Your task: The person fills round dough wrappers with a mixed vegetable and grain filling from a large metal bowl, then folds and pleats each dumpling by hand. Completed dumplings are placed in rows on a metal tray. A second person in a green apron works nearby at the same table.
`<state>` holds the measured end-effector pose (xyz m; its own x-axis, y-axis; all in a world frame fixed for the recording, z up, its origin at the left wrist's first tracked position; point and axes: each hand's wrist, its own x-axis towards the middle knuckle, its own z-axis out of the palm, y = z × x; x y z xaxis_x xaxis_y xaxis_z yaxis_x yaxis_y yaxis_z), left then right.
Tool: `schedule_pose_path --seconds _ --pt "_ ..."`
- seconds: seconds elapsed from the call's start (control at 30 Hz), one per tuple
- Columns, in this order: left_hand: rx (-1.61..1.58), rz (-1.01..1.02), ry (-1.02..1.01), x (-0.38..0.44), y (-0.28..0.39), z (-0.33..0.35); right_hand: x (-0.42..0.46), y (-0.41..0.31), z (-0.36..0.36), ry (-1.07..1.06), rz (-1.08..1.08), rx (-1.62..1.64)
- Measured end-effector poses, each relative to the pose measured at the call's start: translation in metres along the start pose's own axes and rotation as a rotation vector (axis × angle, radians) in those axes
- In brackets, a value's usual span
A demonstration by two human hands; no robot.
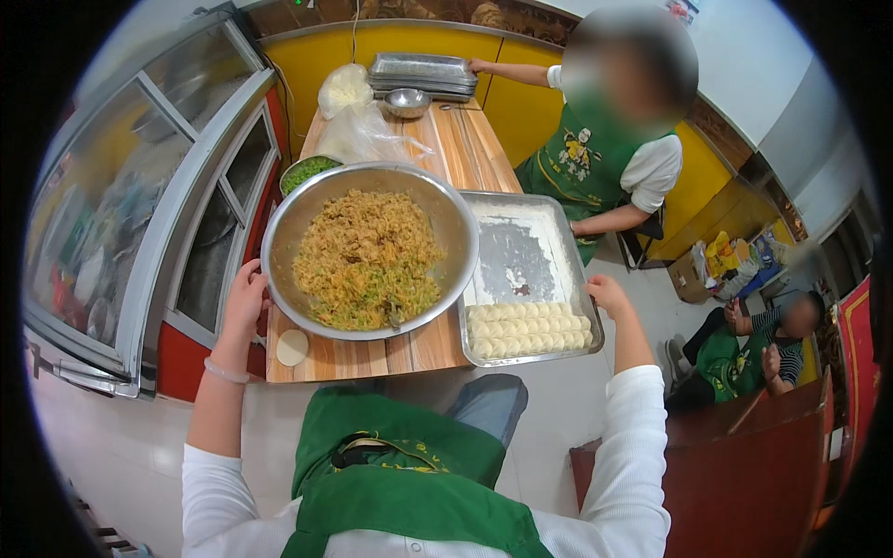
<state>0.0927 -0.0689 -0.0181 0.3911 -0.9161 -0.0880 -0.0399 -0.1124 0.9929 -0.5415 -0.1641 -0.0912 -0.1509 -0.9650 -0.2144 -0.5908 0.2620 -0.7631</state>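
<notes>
My left hand is at the left rim of a large steel bowl, its fingers curled near the edge; whether it grips the rim is unclear. Chopped orange and green filling fills much of the bowl. My right hand has its fingers on the right rim of a metal tray, which is dusted with flour. Rows of pleated dumplings lie along the tray's near side. A round dough wrapper rests on the wooden table below the bowl.
Behind the bowl are a bowl of chopped greens, plastic bags, a small metal bowl and stacked trays. A co-worker touches the stack. A glass-fronted cabinet stands left. Another person sits at far right.
</notes>
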Motion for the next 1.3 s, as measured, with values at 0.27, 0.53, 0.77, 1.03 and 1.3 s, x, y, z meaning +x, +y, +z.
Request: schedule_pose_path --seconds 0.27,0.53,0.77,1.03,1.3 --pt "-0.126 -0.141 -0.235 0.018 0.016 -0.010 -0.091 -0.015 0.004 0.024 0.224 0.334" --pt "-0.123 -0.150 -0.377 0.025 0.008 0.034 -0.208 0.081 -0.004 0.508 0.220 0.628" --pt "-0.064 -0.138 -0.410 0.011 0.004 0.132 -0.320 0.117 -0.064 0.649 0.208 0.745" --pt "-0.243 -0.268 -0.669 0.019 -0.002 0.155 -0.376 0.047 -0.098 0.728 0.063 0.554" --pt "-0.482 -0.353 -0.087 0.167 -0.028 0.074 -0.304 -0.129 -0.005 0.429 0.008 0.638"
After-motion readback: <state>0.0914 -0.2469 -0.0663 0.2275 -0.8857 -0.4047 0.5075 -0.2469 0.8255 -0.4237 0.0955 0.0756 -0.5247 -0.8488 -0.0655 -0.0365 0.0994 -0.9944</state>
